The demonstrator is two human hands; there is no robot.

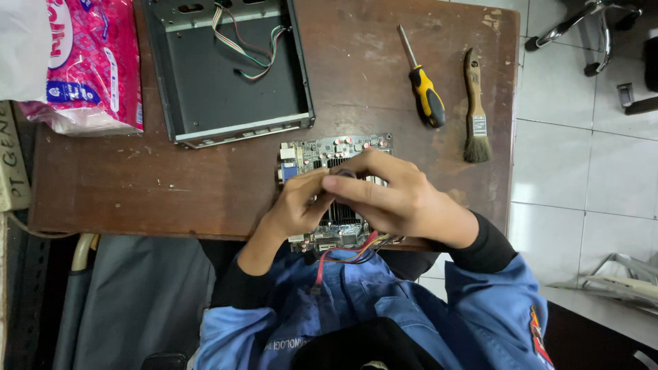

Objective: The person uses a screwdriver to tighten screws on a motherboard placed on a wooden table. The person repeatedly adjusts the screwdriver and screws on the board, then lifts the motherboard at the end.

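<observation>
Circuit board (322, 152) at table (137, 185) near edge, centre. Left hand (298, 205) and right hand (394, 199) both over board, fingers pinched on small dark part (345, 174). Open black case (226, 75) at 11 o'clock from board; screwdriver (425, 89) and brush (475, 109) at 2 o'clock.

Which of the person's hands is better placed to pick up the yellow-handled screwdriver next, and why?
Probably the right hand. It lies over the circuit board on the same side of the table as the screwdriver, with bare table between them. The left hand would have to cross over the right.
</observation>
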